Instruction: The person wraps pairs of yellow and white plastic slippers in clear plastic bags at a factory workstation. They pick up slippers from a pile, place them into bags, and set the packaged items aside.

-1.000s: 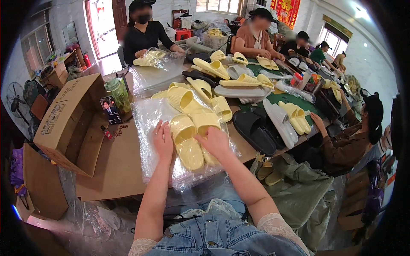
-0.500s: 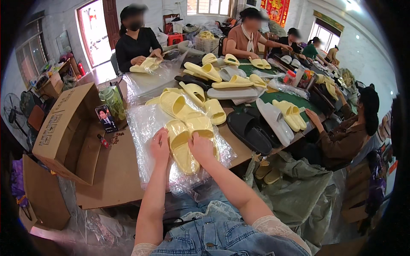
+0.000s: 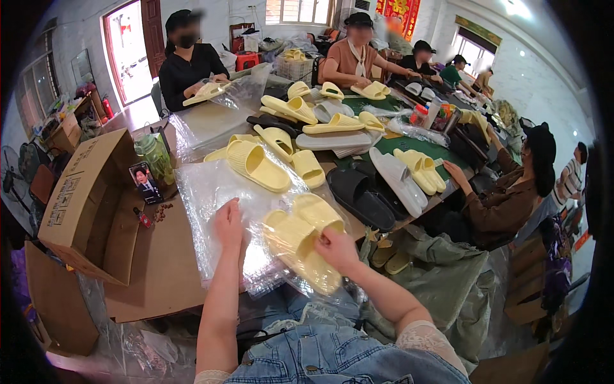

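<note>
My right hand (image 3: 336, 249) grips a pair of pale yellow slippers (image 3: 295, 243) that seem to lie inside a clear plastic bag. The pair hangs tilted over the table's near edge, toes of one toward me. Beside it, my left hand (image 3: 228, 225) is curled closed above a stack of clear plastic bags (image 3: 203, 192); whatever its fingers pinch, if anything, is hidden. Just beyond the bags rests a loose yellow slipper (image 3: 259, 168), with more yellow slippers (image 3: 308, 168) next to it.
At left, an open cardboard box (image 3: 86, 205) lies on its side by a phone (image 3: 146, 182) and a green jug (image 3: 155, 157). Black slippers (image 3: 361, 197) and a grey slipper (image 3: 398, 180) sit to the right. Co-workers (image 3: 192, 70) work around the table. A grey-green sack (image 3: 435, 281) hangs below its edge.
My right hand has carried the yellow pair to the right and toward me, off the bag stack. My left hand has let go of the pair and stays over the bags.
</note>
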Demonstrator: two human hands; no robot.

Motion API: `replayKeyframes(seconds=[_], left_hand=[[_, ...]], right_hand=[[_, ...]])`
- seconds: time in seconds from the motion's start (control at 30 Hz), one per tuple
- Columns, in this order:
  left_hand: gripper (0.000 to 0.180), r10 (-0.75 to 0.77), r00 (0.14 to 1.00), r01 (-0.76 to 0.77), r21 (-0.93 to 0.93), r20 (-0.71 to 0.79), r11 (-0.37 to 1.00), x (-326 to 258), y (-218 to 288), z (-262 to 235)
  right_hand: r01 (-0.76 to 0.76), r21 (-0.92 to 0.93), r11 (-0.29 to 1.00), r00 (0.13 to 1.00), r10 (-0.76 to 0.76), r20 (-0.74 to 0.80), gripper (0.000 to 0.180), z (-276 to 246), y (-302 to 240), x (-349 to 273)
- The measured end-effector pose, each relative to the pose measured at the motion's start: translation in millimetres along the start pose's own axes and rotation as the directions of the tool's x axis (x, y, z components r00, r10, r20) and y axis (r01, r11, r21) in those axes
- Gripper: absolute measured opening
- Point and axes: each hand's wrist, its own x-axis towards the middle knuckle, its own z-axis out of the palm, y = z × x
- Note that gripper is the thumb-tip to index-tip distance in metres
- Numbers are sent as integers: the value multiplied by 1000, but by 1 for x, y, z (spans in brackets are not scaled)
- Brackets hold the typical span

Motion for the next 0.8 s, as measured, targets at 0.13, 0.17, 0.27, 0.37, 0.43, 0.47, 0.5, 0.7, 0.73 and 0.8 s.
replayKeyframes(seconds=[0.13,0.17,0.27,0.37,0.43,0.47,0.5,0.7,0.73,0.8], left_hand=[[25,247,967,-253,346,61,904,-4,3,5],[24,277,959,-281,349,64,894,-4,0,7],[21,249,967,-252,340,55,906,-2,-5,8],[19,194,979,-205,329,65,922,-3,-1,4],[18,209,974,-226,330,85,917,-3,-4,2],[18,236,967,-256,334,99,907,-1,-8,1],[17,268,957,-289,343,109,894,0,-8,2],[17,251,958,-285,377,139,881,1,-6,4],[16,260,956,-292,396,133,870,1,-6,0],[18,253,957,-289,396,142,872,0,-6,3]], right_hand=[[-171,196,966,979,144,143,25,-61,41,-37],[-220,282,934,968,173,181,24,-77,49,-49],[-424,284,860,887,331,323,22,-134,57,-77],[-640,339,689,760,503,412,24,-184,38,-97],[-705,220,674,691,582,428,23,-211,66,-117],[-722,153,675,671,630,391,24,-217,93,-131],[-735,91,672,654,668,354,25,-220,123,-144],[-686,-406,604,623,776,101,32,-218,235,-178],[-764,-387,516,519,848,106,34,-213,213,-159],[-658,-410,632,705,708,-42,35,-205,209,-152]])
